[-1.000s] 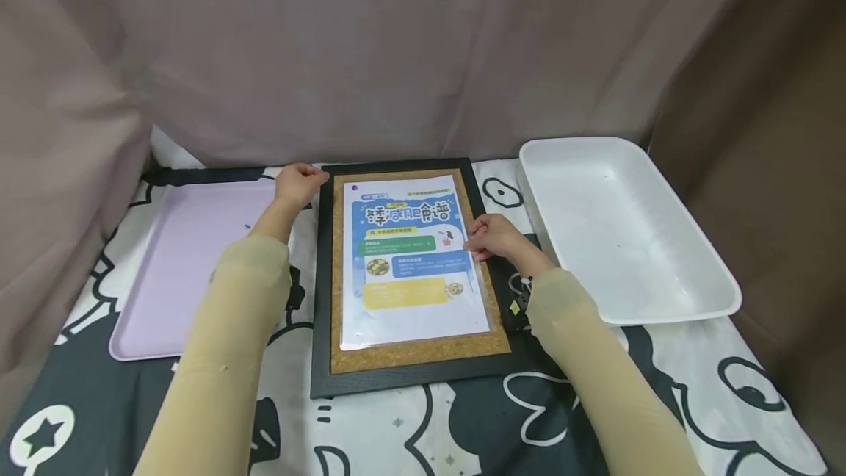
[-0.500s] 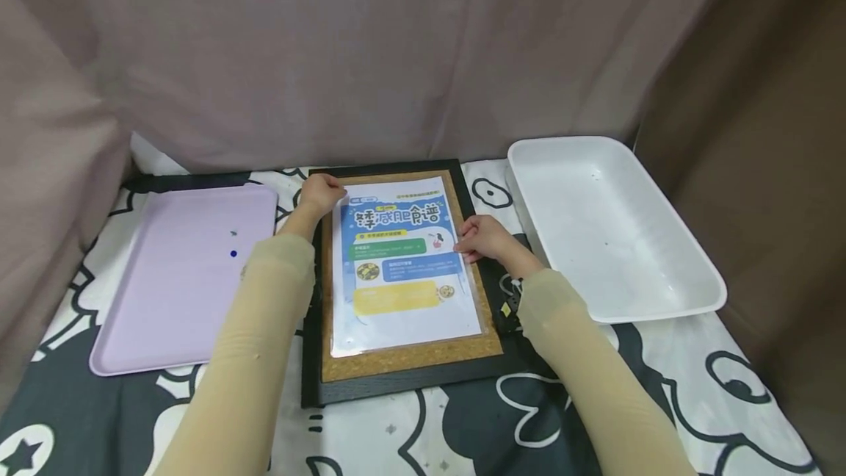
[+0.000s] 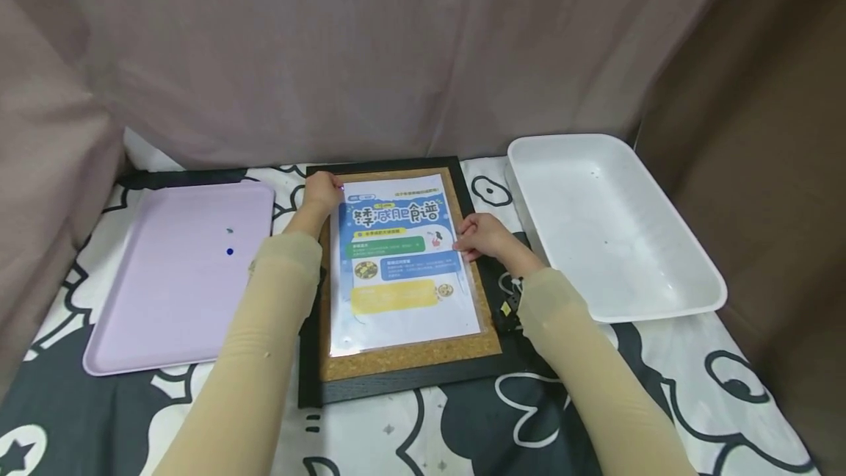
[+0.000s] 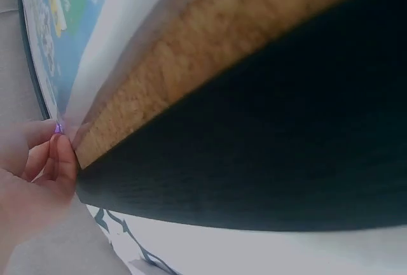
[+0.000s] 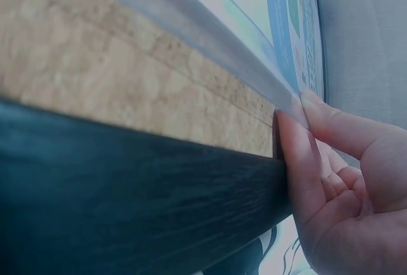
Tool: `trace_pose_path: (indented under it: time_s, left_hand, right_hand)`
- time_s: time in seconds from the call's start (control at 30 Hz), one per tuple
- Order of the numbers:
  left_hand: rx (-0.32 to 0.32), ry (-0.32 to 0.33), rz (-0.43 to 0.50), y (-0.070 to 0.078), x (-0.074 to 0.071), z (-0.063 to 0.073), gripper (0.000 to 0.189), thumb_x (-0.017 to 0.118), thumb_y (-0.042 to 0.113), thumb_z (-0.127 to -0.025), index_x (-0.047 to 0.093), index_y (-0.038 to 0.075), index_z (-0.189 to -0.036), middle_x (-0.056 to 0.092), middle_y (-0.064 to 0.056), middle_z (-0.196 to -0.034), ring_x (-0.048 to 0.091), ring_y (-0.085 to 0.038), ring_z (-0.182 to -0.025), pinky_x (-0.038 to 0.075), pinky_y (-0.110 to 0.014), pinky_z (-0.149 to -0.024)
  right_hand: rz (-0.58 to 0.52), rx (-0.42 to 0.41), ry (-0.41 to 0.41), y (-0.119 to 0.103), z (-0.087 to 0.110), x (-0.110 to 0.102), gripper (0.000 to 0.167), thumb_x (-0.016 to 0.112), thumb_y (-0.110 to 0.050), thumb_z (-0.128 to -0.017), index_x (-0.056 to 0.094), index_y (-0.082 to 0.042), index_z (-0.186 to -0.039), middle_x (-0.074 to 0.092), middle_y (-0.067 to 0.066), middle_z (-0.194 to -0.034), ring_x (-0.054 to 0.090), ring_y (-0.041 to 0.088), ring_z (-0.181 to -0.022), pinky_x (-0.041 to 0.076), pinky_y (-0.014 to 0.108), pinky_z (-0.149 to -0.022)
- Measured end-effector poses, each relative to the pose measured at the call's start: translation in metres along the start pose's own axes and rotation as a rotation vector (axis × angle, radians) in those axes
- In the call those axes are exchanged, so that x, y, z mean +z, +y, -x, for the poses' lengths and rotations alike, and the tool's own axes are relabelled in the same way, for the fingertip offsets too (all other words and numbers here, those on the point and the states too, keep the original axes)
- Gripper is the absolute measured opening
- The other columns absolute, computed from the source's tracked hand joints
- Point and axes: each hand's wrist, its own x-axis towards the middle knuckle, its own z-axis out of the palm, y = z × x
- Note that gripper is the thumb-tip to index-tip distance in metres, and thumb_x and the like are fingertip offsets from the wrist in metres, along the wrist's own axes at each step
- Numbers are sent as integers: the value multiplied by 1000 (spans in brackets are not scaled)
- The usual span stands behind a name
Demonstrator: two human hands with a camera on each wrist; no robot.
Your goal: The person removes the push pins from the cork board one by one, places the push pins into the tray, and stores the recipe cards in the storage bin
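Observation:
A laminated printed sheet (image 3: pixel 405 322) lies on a cork board (image 3: pixel 410 366) with a black frame (image 3: pixel 423 379). At the sheet's top-left corner, my left hand (image 3: pixel 322 195) pinches a small purple pushpin (image 4: pixel 59 127) between thumb and finger. Whether its point is in the cork is hidden. My right hand (image 3: pixel 487 238) pinches the sheet's right edge, thumb on top and index finger beneath, as the right wrist view shows. That edge is lifted slightly off the cork there.
Left of the board lies a lilac tray (image 3: pixel 165 300) holding a small blue piece (image 3: pixel 230 251) and a tiny green one (image 3: pixel 229 231). To the right stands a white basin (image 3: pixel 615 241). A patterned cloth (image 3: pixel 370 435) covers the table, with curtains (image 3: pixel 330 57) behind.
My left hand has moved right and down, from the frame's top-left corner onto the sheet's corner, taking hold of the purple pushpin there. The right hand keeps its grip on the sheet's edge.

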Motion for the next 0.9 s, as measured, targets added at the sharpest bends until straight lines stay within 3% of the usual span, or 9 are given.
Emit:
trace_pose_path:
  time_s: [0.07, 0.2, 0.3, 0.43, 0.67, 0.8, 0.9]
  left_hand:
    - [-57, -40, -6, 44, -37, 40, 16, 60, 14, -81, 73, 12, -90, 70, -6, -96, 61, -22, -90, 48, -35, -84]
    - [-87, -83, -7, 117, -103, 113, 19, 54, 7, -87, 68, 0, -97, 67, -16, -104, 59, -28, -97, 46, -37, -91]
    - [-85, -84, -30, 136, -117, 134, 19, 51, 6, -89, 65, -4, -97, 64, -20, -104, 56, -30, -97, 45, -38, -91]
    - [-82, -96, -23, 146, -123, 144, 16, 49, 7, -91, 62, -2, -91, 61, -17, -96, 53, -27, -90, 45, -37, -85]
    - [-69, -161, -10, 143, -122, 150, 14, 52, 10, -93, 62, 0, -89, 59, -13, -94, 52, -23, -88, 42, -32, -77]
    - [-45, -171, 35, 139, -125, 157, 17, 55, 13, -93, 65, -2, -94, 61, -13, -98, 52, -21, -87, 41, -29, -75]
    - [-35, -163, 124, 138, -127, 162, 19, 57, 14, -92, 68, -2, -96, 64, -14, -93, 55, -16, -78, 42, -22, -68]
  right_hand:
    - [0, 3, -2, 0, 0, 0, 35, 69, -4, -82, 49, 3, -111, 53, 9, -82, 58, 10, -57, 52, 21, -55]
    - [-3, -2, 0, 0, 1, -1, 35, 69, -4, -82, 49, 4, -110, 53, 8, -81, 58, 10, -57, 52, 21, -55]
    - [0, -3, 1, 0, 1, -1, 35, 68, -4, -82, 49, 4, -111, 53, 8, -80, 58, 10, -57, 52, 21, -55]
    - [6, -2, 14, -1, 1, -2, 35, 68, -5, -83, 49, 3, -111, 53, 9, -81, 58, 10, -57, 51, 20, -54]
    - [-22, 8, -4, 0, 1, -1, 35, 68, -3, -82, 49, 4, -112, 53, 8, -80, 58, 10, -57, 52, 21, -55]
    - [-34, 4, -9, 0, 1, -1, 35, 68, -2, -82, 49, 4, -111, 54, 7, -78, 58, 9, -56, 52, 21, -54]
    - [-41, 9, -9, 1, 2, -1, 36, 68, -2, -82, 49, 4, -111, 54, 7, -77, 58, 9, -56, 52, 21, -54]
